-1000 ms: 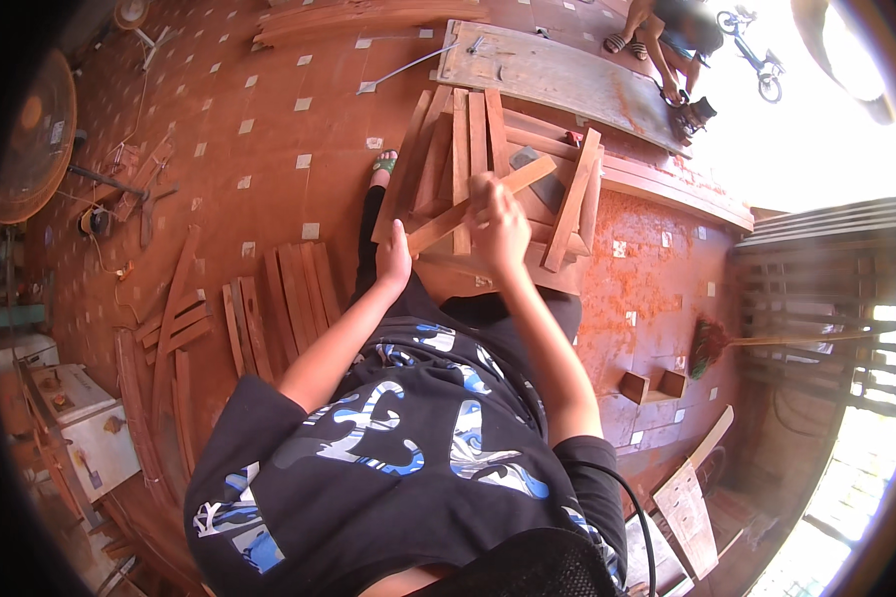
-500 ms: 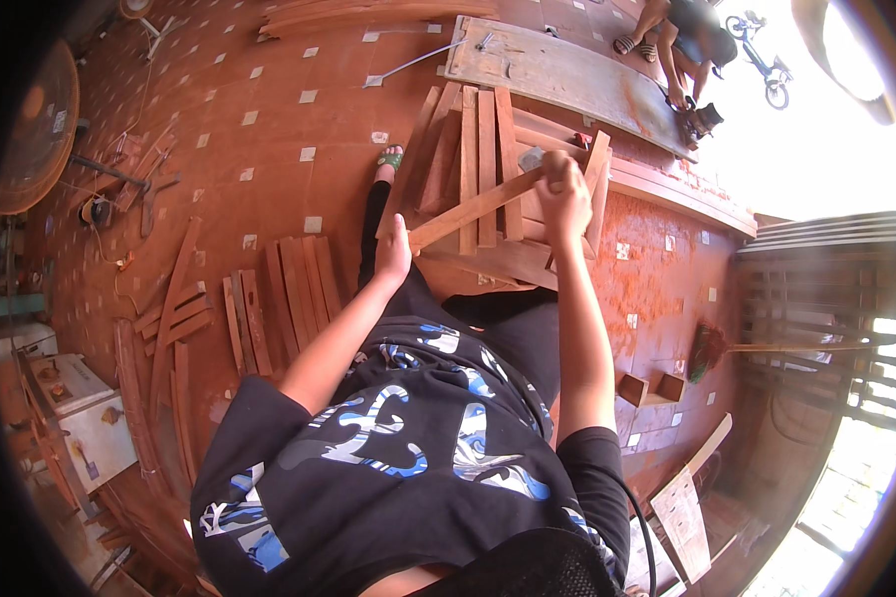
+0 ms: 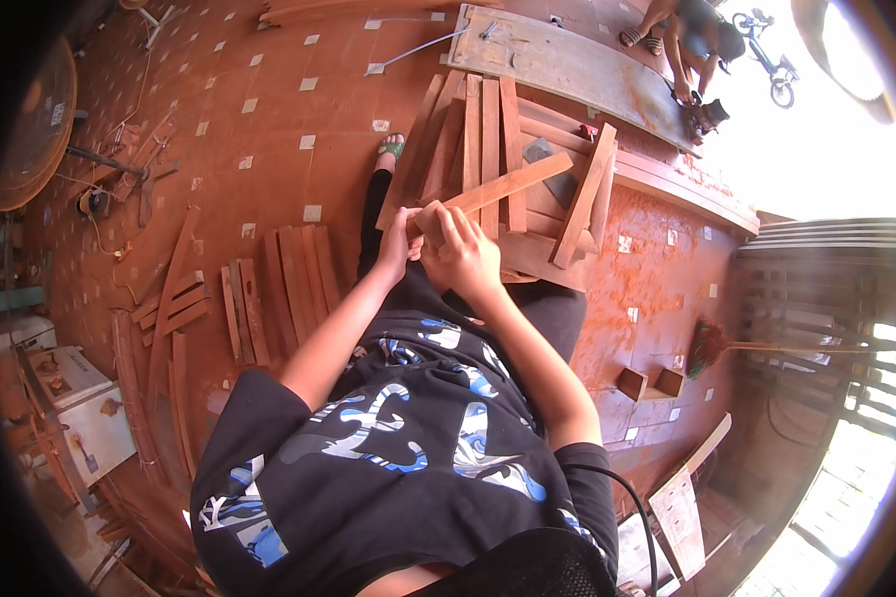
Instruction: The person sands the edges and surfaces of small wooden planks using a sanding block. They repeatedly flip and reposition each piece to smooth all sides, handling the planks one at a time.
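Observation:
A reddish-brown wooden slat (image 3: 518, 181) slants up and to the right from my hands, across a stack of wooden pieces. My left hand (image 3: 396, 247) is closed round its near end. Close beside it, my right hand (image 3: 465, 254) is closed over the slat with a small brown sandpaper-like pad (image 3: 429, 221) under its fingers; the pad's exact kind is hard to make out. Beneath the slat lie several upright-pointing wooden strips (image 3: 490, 149), a slanted strip (image 3: 585, 194) to the right, and a dark grey flat piece (image 3: 553, 171).
A long grey board (image 3: 567, 68) lies beyond the stack, where another person (image 3: 692, 45) crouches with a dark power tool (image 3: 708, 116). Several slats (image 3: 294, 274) rest on the tiled floor at left, near a fan (image 3: 35, 124). A broom (image 3: 709, 346) and small wooden box (image 3: 651, 385) are at right.
My right hand has slid from the slat's far end down to its near end, beside my left hand. The far end is now uncovered. My left hand has barely moved.

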`<state>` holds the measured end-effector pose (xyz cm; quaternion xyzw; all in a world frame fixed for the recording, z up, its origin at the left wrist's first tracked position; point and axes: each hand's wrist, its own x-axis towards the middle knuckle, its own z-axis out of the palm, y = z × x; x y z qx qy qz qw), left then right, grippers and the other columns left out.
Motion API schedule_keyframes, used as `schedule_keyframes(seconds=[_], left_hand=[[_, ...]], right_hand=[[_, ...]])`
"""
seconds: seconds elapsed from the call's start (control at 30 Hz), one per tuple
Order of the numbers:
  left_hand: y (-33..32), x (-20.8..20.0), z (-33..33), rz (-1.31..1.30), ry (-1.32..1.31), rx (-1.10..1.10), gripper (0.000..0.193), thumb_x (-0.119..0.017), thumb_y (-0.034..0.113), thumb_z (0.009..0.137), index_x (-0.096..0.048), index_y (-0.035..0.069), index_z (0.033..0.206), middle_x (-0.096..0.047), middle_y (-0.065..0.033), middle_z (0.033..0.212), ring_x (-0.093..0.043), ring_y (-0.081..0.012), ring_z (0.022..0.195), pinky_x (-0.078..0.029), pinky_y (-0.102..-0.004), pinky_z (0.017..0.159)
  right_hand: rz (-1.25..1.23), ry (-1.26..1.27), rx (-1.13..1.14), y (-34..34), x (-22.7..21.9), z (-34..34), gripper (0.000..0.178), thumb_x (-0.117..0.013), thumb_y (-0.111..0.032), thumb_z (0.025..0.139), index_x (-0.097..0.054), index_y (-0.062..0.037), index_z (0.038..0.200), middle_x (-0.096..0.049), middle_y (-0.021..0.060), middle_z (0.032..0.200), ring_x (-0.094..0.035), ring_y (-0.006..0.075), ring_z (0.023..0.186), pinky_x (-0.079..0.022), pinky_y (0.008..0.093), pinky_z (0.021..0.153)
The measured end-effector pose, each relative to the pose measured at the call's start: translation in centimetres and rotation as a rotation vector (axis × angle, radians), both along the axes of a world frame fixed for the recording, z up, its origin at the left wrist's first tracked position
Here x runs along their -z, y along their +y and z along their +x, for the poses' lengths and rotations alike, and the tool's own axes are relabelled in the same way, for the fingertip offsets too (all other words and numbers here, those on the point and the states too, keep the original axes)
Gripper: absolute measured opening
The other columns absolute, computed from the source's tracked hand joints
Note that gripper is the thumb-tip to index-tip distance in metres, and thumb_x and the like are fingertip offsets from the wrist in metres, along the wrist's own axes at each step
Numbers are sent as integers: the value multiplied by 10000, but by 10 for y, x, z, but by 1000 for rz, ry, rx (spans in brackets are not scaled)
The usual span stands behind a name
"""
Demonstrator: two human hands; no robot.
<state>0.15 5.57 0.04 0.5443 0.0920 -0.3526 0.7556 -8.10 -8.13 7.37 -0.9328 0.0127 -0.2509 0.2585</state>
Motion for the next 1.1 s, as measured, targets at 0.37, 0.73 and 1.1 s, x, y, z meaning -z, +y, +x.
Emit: schedule_keyframes(seconds=[0.37, 0.73, 1.1], left_hand=[[-1, -16, 5, 162, -152, 54, 408, -546, 477, 1049, -673, 111, 1177, -442, 83, 686, -372, -8, 497, -251, -187, 428], [6, -20, 5, 92, -238, 154, 318, -736, 329, 958, -674, 86, 1155, -483, 88, 743, -397, 8, 550, -262, -181, 459], [10, -8, 3, -148, -73, 61, 395, -526, 413, 1058, -577, 97, 1290, -519, 40, 789, -404, -24, 563, -272, -184, 466]], right_hand=[[-170, 88, 549, -177, 15, 39, 603, -743, -305, 809, -569, -67, 1336, -712, 123, 1159, -730, 323, 887, -609, 420, 731], [-189, 22, 629, -133, 15, 40, 598, -738, -250, 813, -559, -21, 1336, -650, 140, 1248, -687, 339, 1000, -602, 427, 755], [5, 40, 281, -22, 5, -1, 649, -767, -206, 775, -530, -28, 1352, -661, 160, 1197, -710, 346, 876, -602, 423, 700]])
